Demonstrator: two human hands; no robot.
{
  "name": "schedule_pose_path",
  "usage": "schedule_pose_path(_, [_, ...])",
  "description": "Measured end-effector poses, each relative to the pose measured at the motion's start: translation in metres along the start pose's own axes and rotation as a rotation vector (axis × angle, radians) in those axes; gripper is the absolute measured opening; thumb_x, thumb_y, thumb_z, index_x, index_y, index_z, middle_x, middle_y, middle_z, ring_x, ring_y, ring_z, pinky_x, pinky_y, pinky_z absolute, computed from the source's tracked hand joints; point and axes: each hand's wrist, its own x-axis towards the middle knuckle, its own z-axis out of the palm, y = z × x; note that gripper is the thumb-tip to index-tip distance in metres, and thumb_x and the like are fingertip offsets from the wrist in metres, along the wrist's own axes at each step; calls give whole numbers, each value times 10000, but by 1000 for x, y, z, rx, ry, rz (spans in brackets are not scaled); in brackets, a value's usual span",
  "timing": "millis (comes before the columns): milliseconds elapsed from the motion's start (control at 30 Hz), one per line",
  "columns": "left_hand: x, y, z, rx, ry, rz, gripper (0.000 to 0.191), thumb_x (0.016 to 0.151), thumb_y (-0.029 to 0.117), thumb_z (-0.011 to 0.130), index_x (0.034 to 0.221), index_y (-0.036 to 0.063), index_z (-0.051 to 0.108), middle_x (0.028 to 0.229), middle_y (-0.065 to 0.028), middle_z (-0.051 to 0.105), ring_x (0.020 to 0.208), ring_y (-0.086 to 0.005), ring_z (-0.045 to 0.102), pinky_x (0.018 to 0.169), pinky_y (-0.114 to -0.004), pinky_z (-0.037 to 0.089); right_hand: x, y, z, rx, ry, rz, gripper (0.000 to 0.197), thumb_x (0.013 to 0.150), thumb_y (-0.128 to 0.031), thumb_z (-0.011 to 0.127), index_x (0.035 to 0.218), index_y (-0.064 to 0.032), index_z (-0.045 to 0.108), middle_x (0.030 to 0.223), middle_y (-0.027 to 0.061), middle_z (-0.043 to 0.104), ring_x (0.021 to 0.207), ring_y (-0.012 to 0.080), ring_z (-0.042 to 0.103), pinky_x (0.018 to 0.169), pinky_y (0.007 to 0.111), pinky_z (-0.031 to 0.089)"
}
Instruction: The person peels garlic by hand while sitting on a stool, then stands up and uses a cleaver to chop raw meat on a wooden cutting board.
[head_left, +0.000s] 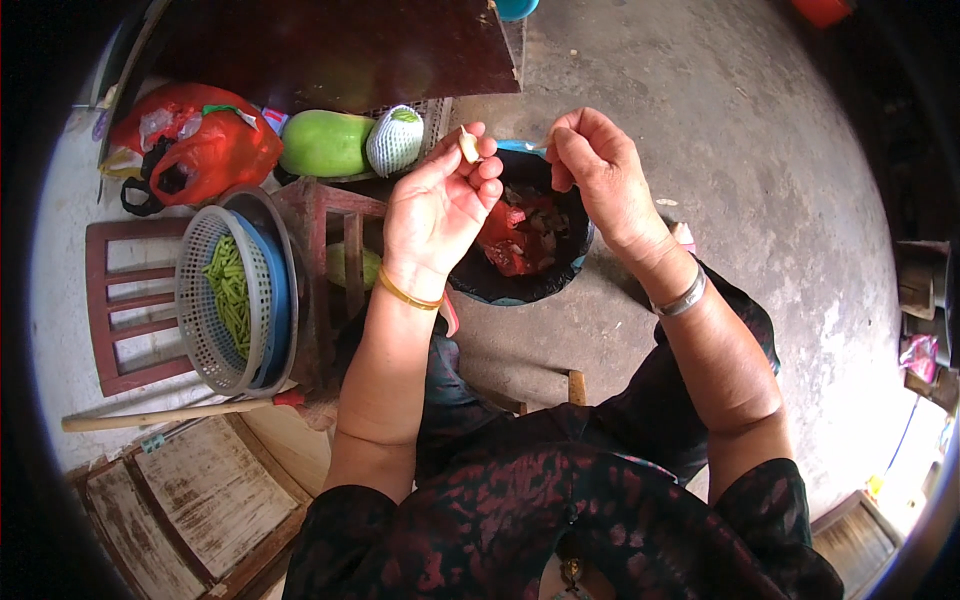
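Note:
My left hand (442, 202), palm up, pinches a pale garlic clove (469, 145) between thumb and fingertips. To its right, my right hand (600, 169) has its thumb and forefinger pressed together on a thin pale scrap (537, 146), probably skin; it is too small to tell surely. The two hands are apart. Below them on the floor stands a round bin (517, 289) lined with a black plastic bag. Inside lie a red plastic bag (510, 240) and dry brownish scraps (551, 223). Part of the bin's rim is hidden behind my hands.
On a wooden chair (105, 307) at left, a white plastic colander (196, 330) of cut green beans (227, 292) rests in a blue basin (264, 247). Behind are a red plastic bag (217, 150), a large green melon (326, 142) and a foam-netted fruit (395, 141). A wooden handle (150, 418) projects nearby.

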Motion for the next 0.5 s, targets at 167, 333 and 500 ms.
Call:
schedule_pose_path(167, [0, -1, 4, 180, 120, 69, 268, 881, 98, 484, 1118, -26, 500, 986, -118, 566, 812, -178, 524, 719, -274, 444, 3, 10, -3, -271, 95, -167, 109, 798, -108, 547, 822, -2, 562, 697, 83, 583, 617, 159, 580, 601, 282, 479])
schedule_pose_path(333, [-2, -1, 7, 446, 65, 188, 236, 884, 91, 500, 1091, -16, 535, 992, -108, 579, 815, -150, 541, 712, -257, 445, -3, 7, 3, -601, 74, -396, 80, 722, -80, 589, 793, -44, 603, 752, 124, 603, 703, 274, 611, 640, 337, 496])
schedule_pose_path(500, [-3, -2, 14, 450, 26, 170, 215, 873, 76, 518, 1067, -13, 545, 959, -100, 591, 783, -142, 545, 699, -249, 443, -4, 10, 4, -670, 6, -428, 110, 711, -76, 595, 813, -60, 632, 792, 129, 608, 732, 301, 609, 641, 357, 497])
